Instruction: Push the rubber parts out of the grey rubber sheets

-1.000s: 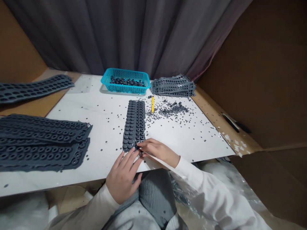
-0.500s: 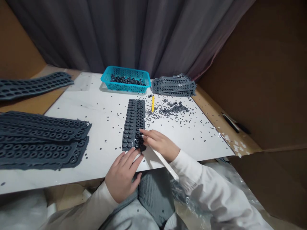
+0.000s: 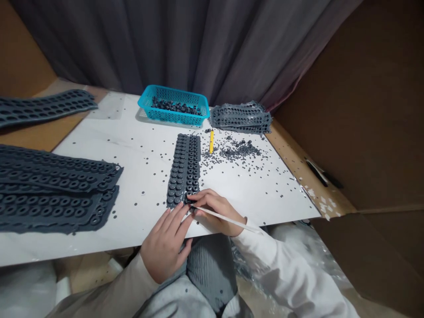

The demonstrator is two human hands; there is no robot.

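Observation:
A dark grey rubber sheet [image 3: 184, 165] with rows of round moulded rings lies lengthwise before me. My left hand [image 3: 166, 246] rests its outstretched fingertips on the sheet's near edge, gripping nothing. At the near right corner, my right hand [image 3: 220, 211] is closed around a slim white stick-like tool [image 3: 236, 222]. The tool's long end points back over my wrist; its tip is down among the rings, partly hidden by my fingers, so its exact kind is unclear. Fingertips of both hands almost meet there.
A blue plastic basket [image 3: 174, 115] holds many dark rubber pieces. Punched sheets [image 3: 241, 118] lie beside it. A yellow stick [image 3: 211, 142] and scattered dark bits [image 3: 241, 150] lie to the right. More ringed sheets [image 3: 56, 194] are stacked at left; a holed strip [image 3: 46, 107] lies behind them.
My right hand has moved slightly nearer along the sheet, and the white tool has swung from steeply slanted to flatter. My left hand stays at the near edge. The view has shifted slightly.

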